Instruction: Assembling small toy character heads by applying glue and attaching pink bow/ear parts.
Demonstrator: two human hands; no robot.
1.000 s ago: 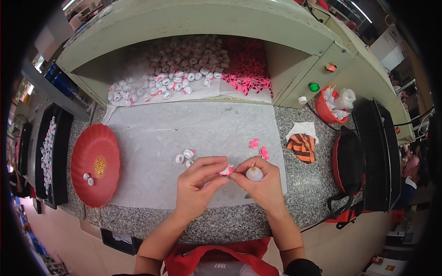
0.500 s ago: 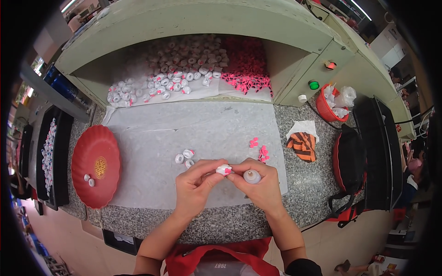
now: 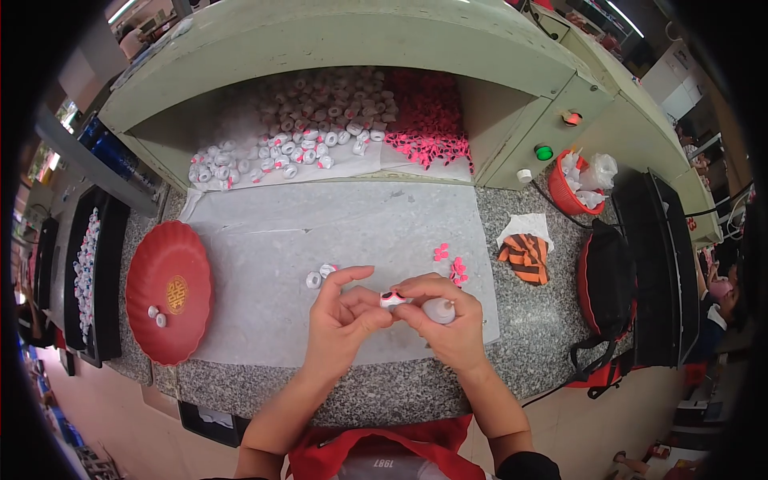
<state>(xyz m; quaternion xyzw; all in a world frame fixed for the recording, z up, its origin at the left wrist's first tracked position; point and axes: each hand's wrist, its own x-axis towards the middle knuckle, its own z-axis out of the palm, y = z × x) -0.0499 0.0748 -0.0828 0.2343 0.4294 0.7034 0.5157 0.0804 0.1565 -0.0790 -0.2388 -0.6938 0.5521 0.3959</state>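
A small white molded piece with pink and dark patches sits between my two hands over the paper sheet. My left hand pinches it from the left with thumb and middle fingers, its index finger lifted. My right hand steadies the piece with thumb and index finger. Tucked in that same hand is a small translucent squeeze bottle, its nozzle pointing up. Loose white pieces lie just beyond my left hand. Several small pink parts lie on the sheet beyond my right hand.
A pale green cabinet stands behind, heaped with white pieces and pink parts. A red scalloped tray is at left. A red basket with bottles, a striped cloth and a black bag stand at right.
The white piece has been turned, so dark patches edged in pink now show. My left index finger has lifted away from it. The bottle's nozzle has tilted to the right.
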